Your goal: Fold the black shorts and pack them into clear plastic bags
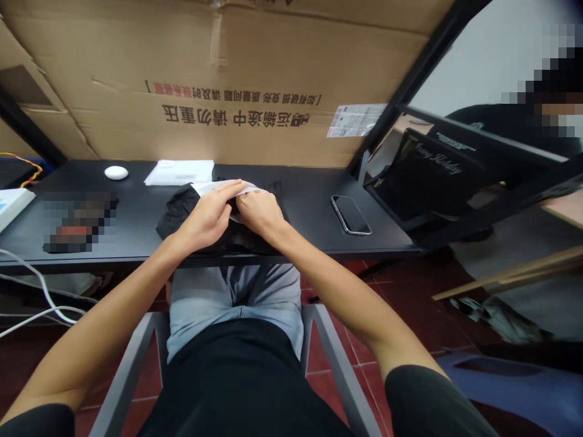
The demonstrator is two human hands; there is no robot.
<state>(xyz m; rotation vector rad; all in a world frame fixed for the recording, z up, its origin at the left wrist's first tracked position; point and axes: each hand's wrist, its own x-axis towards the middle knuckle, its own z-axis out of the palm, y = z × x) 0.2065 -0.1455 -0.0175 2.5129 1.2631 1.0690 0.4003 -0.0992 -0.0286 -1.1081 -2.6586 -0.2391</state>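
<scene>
A crumpled black bag-like thing [175, 209] lies at the front of the desk, under and around both hands. A thin white sheet [248, 187] stands out at its top. My left hand [210, 213] is closed on the sheet, its fingers stretched along it and the thumb folded in below. Right beside it, my right hand [260, 210] is curled with the knuckles up, gripping the sheet close to the left fingertips. The fingertips of the right hand are hidden, and so is the inside of the black thing.
Behind the hands lies a stack of white paper [180, 172], with a white oval object [116, 173] to its left. A phone [350, 215] rests at right on the black desk [310, 224]. A large cardboard sheet [218, 73] stands behind. Another person [501, 124] is at right.
</scene>
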